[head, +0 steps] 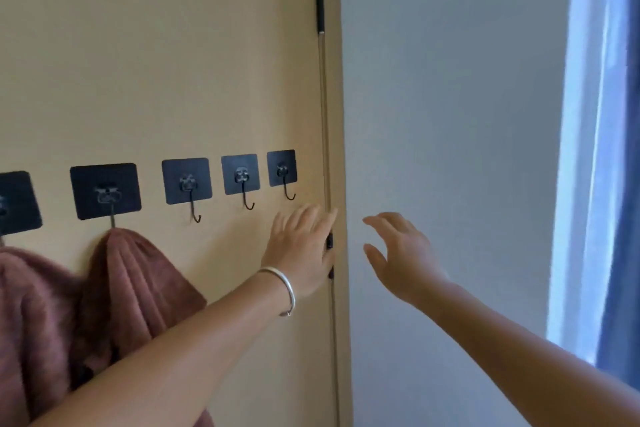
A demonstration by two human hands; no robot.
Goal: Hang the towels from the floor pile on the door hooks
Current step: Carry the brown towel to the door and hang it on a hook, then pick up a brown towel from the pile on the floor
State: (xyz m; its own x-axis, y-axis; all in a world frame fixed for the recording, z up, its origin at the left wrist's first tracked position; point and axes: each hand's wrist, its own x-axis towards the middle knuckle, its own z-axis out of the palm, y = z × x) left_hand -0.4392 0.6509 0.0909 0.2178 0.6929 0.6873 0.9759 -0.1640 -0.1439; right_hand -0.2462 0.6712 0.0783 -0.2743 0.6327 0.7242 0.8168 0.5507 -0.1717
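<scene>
- A tan, flat-panelled door (156, 45) fills the left half of the view; its right edge meets a pale grey wall (450, 97), with a blue curtain (616, 184) lit by daylight along the far right.
- Two dusty-pink, plush towels hang on the door's lower left: one towel (31, 322) is cut off by the left edge of the view, and the second towel (135, 288) drapes in folds from the second hook.
- Five black square adhesive hook plates run in a row across the door; the plate holding the second towel (105, 191) sits left of three bare hooks, the third (187, 182), the fourth (241, 175) and the fifth (282, 170) nearest the door's right edge.
- The left hand (301, 250), a silver bangle (282, 289) on its wrist, reaches out below the fifth hook, fingers spread and released, gripping nothing, its fingertips at the door's right edge.
- The right hand (401, 253) is raised before the grey wall, fingers loosely curled and released, empty.
- A black hinge (319, 3) sits high on the door's right edge.
</scene>
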